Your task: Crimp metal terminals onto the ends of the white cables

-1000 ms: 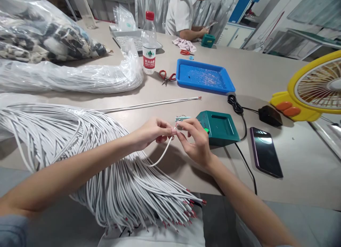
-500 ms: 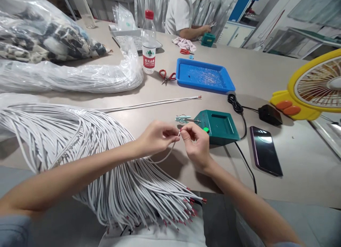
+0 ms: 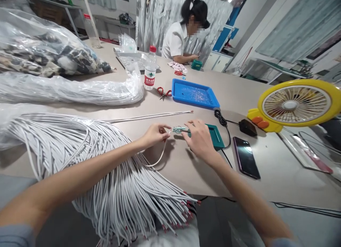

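Note:
My left hand (image 3: 157, 135) pinches a white cable (image 3: 163, 153) close to its end, which points at a light green clip (image 3: 178, 129). The clip sits on a thin rod coming out of a green box (image 3: 215, 136). Over the rod and the near part of the box is my right hand (image 3: 199, 138), its fingers apart around the clip's back end; I cannot tell if they touch it. A large bundle of white cables (image 3: 114, 172) with red ends spreads under my left forearm and over the table's front edge.
Beyond the box lie a blue tray (image 3: 195, 93), red-handled snips (image 3: 163, 93) and a water bottle (image 3: 150, 69). A phone (image 3: 246, 157), a black adapter (image 3: 247, 127) and a yellow fan (image 3: 295, 103) stand to the right. A person (image 3: 176, 41) sits across the table.
My hands have come apart. The right has let go of the cable end and opened beside the clip; the left keeps the cable, now by the clip. The view has tilted up.

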Tool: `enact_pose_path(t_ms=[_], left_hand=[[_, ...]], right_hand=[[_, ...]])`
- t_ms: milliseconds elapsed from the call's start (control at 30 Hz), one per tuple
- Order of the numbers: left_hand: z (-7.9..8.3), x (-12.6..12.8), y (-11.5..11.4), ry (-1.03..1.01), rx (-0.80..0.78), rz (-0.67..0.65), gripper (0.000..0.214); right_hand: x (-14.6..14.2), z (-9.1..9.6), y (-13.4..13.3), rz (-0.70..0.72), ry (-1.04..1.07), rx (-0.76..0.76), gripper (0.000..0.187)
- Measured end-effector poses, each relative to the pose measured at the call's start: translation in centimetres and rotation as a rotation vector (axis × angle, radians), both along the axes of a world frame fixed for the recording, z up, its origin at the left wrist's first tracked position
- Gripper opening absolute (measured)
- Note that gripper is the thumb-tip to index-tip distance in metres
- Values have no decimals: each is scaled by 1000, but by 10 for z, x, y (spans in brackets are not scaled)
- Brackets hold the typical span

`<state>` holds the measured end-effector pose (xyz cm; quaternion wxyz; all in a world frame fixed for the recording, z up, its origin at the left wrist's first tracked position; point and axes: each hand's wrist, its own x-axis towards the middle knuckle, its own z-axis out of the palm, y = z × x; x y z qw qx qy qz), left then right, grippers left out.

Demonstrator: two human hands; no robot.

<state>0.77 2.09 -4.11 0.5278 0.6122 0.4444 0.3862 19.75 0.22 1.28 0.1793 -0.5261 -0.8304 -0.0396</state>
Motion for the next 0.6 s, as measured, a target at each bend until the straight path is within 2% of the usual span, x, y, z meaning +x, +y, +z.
enact_pose_path(t_ms=[67,167,300,467,600], left_hand=[[0,0,0,-42,-23,10,36],[1,0,-1,-82,-51,4,35],[2,0,-2,-126,-91,-27,35],[3,2,-2,-162,-205,6,32],[2,4,0,-196,-273,4,39]], right_hand=[[2,-4,11,17,-209,-28,18],[3,-10,22,41,-343,-77,13],[4,-10,28,47,-426,-51,12],[4,-7,31,109,-455,-98,11],[2,-6,32,150,-459,-123,10]])
